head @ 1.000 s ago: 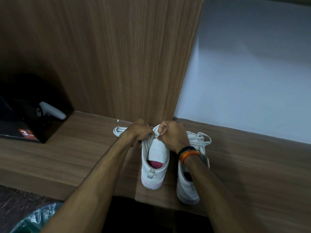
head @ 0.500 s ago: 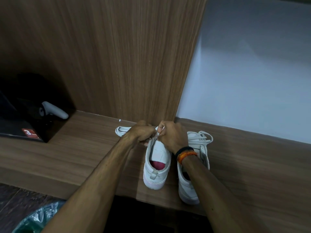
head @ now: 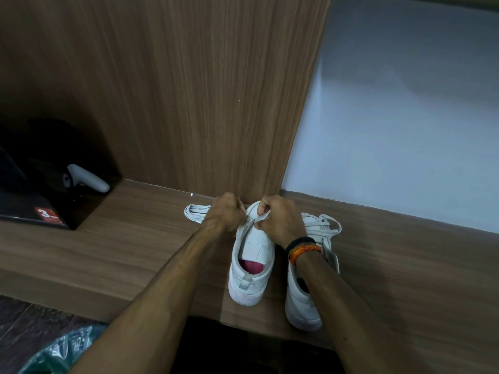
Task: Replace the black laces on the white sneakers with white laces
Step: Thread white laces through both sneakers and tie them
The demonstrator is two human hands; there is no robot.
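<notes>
Two white sneakers stand side by side on a wooden shelf, toes toward the wall. The left sneaker has a pink insole and its tongue lies flat. My left hand and my right hand meet over its toe end, both with curled fingers pinching a white lace at the eyelets. The lace's loose length lies folded on the shelf left of my left hand. The right sneaker is partly hidden under my right forearm and carries white laces looped loosely at its front. No black lace shows.
A black box with a red label sits at the far left, a white controller handle lying on it. A wooden panel rises right behind the shoes, beside a pale wall. Green plastic lies below the shelf edge.
Both hands stay over the left sneaker's toe end and have shifted slightly, working the white lace. The sneakers have not moved on the shelf.
</notes>
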